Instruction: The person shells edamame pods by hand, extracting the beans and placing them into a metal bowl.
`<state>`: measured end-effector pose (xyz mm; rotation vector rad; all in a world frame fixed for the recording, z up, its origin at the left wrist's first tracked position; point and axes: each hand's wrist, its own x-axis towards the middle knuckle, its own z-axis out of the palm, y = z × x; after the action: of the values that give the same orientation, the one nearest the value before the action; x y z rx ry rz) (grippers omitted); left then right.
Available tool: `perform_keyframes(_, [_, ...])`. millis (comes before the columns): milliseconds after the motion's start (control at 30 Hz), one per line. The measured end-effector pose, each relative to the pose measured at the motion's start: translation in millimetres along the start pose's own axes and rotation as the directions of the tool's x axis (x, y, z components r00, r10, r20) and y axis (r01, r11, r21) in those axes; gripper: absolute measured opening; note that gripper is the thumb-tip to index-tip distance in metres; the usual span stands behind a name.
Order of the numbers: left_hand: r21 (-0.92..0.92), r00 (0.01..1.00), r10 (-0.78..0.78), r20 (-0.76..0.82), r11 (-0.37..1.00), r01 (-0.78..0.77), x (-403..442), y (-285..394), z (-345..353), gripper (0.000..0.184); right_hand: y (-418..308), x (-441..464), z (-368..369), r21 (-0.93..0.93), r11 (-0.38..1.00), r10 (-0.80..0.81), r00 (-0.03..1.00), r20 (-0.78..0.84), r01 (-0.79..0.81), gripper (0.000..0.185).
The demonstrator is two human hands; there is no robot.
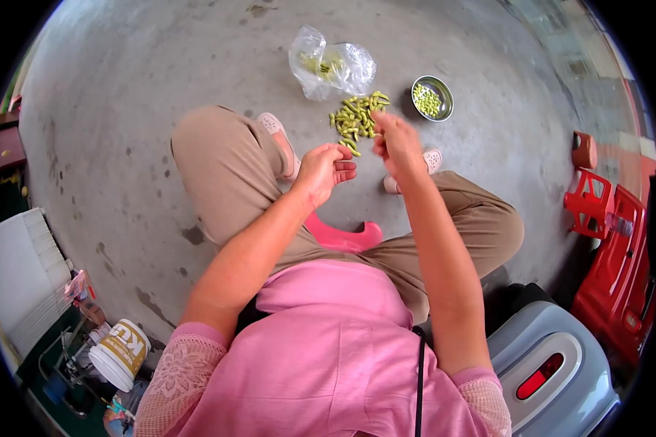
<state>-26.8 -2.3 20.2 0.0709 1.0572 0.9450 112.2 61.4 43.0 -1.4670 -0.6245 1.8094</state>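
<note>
My left hand point(323, 173) is held over the floor between my knees, its fingers curled in toward the thumb. A green bean pod shows by the thumb tip, but whether it is gripped or lies beyond cannot be told. Facing it, my right hand point(399, 144) is slightly blurred, with its fingers bent together; anything inside them is hidden. Just beyond both hands lies a loose pile of green bean pods point(356, 120). To the right of the pile, a metal bowl point(450, 109) contains shelled green beans point(427, 100).
Behind the pile sits a clear plastic bag point(313, 80) with more pods inside. A pink stool point(357, 239) shows under me. Red plastic stools point(590, 204) stand at the right, near a grey-blue vehicle part point(554, 364). A white bucket point(122, 355) is at lower left.
</note>
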Motion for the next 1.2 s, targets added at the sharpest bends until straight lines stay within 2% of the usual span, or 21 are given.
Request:
perform_keyframes(33, [0.001, 0.999, 0.006, 0.039, 1.0, -0.006, 1.9, -1.7, 0.0, 0.013, 10.7, -12.5, -4.9, 0.106, 0.991, 0.086, 0.996, -0.026, -0.083, 0.02])
perform_keyframes(67, [0.004, 0.997, 0.011, 0.078, 1.0, -0.011, 2.9, -3.2, 0.0, 0.014, 24.6, -22.1, -13.4, 0.111, 0.99, 0.088, 0.996, -0.031, -0.084, 0.02])
perform_keyframes(100, [0.01, 0.997, 0.002, 0.079, 1.0, -0.003, 2.3, -3.7, 1.4, 0.014, 39.6, -30.0, -24.9, 0.224, 0.963, 0.147, 0.989, 0.03, -0.15, 0.022])
perform_keyframes(133, [0.127, 0.994, -0.03, 0.103, 0.992, 0.017, 0.1, -4.3, 4.3, 0.017, 45.9, -37.3, -31.7, 0.331, 0.918, 0.196, 0.976, 0.095, -0.216, 0.024])
perform_keyframes(167, [0.242, 0.99, -0.067, 0.127, 0.97, 0.035, -1.2, -6.8, 7.7, 0.019, 49.7, -41.3, -36.3, 0.34, 0.916, 0.196, 0.977, 0.081, -0.212, 0.024])
perform_keyframes(300, [0.409, 0.974, -0.175, 0.143, 0.907, 0.103, -0.3, -19.6, 10.1, 0.024, 67.3, -53.2, -52.8, 0.417, 0.892, 0.128, 0.983, 0.134, -0.173, 0.031])
perform_keyframes(400, [0.432, 0.95, -0.254, 0.182, 0.888, 0.155, -3.9, -19.8, 12.7, 0.024, 64.2, -46.1, -53.6, 0.403, 0.903, 0.082, 0.981, 0.174, -0.147, 0.036])
perform_keyframes(533, [0.515, 0.933, -0.269, 0.238, 0.85, 0.113, -7.8, -19.4, 11.7, 0.025, 64.9, -39.7, -45.1, 0.385, 0.911, 0.069, 0.976, 0.208, -0.146, 0.037])
perform_keyframes(733, [0.527, 0.943, -0.215, 0.253, 0.848, 0.052, -8.3, -21.9, 8.0, 0.022, 71.0, -41.7, -37.3, 0.245, 0.957, 0.085, 0.956, 0.279, -0.157, 0.038])
perform_keyframes(800, [0.562, 0.979, -0.07, 0.191, 0.826, -0.05, -7.3, -21.4, 7.2, 0.021, 66.8, -46.1, -32.8, 0.268, 0.961, 0.024, 0.983, 0.184, -0.074, 0.035])
perform_keyframes(833, [0.562, 0.979, -0.068, 0.19, 0.826, -0.051, -5.5, -22.2, 5.3, 0.021, 67.7, -45.4, -33.4, 0.268, 0.961, 0.024, 0.982, 0.186, -0.074, 0.035])
perform_keyframes(900, [0.739, 0.97, 0.201, 0.139, 0.63, -0.237, -2.1, -25.0, 3.4, 0.02, 71.4, -42.8, -39.4, -0.021, 1.0, -0.007, 1.0, 0.009, 0.008, 0.025])
perform_keyframes(933, [0.739, 0.97, 0.201, 0.14, 0.631, -0.237, -2.4, -25.9, 3.5, 0.02, 72.6, -42.0, -41.8, -0.022, 1.0, -0.008, 1.0, 0.008, 0.008, 0.025])
perform_keyframes(1000, [0.814, 0.865, 0.416, 0.281, 0.374, -0.445, -4.2, -27.3, 3.9, 0.02, 74.1, -41.1, -45.4, -0.001, 1.0, -0.007, 0.997, 0.082, 0.007, 0.017])
perform_keyframes(1033, [0.813, 0.865, 0.417, 0.281, 0.375, -0.445, -4.1, -28.0, 3.6, 0.02, 73.7, -40.6, -46.7, -0.002, 1.0, -0.006, 0.997, 0.082, 0.006, 0.017])
perform_keyframes(1100, [0.824, 0.722, 0.514, 0.464, 0.05, -0.565, -4.8, -29.4, 2.0, 0.018, 73.5, -40.0, -47.9, -0.084, 0.996, 0.009, 0.993, 0.114, 0.001, 0.015])
perform_keyframes(1133, [0.825, 0.723, 0.514, 0.462, 0.051, -0.564, -5.8, -29.1, 1.4, 0.018, 72.6, -40.1, -47.9, -0.084, 0.996, 0.011, 0.993, 0.115, -0.001, 0.015])
perform_keyframes(1200, [0.824, 0.695, 0.495, 0.522, -0.082, -0.561, -7.6, -28.2, 1.2, 0.017, 69.1, -41.0, -47.7, -0.119, 0.993, 0.023, 0.99, 0.141, -0.007, 0.014])
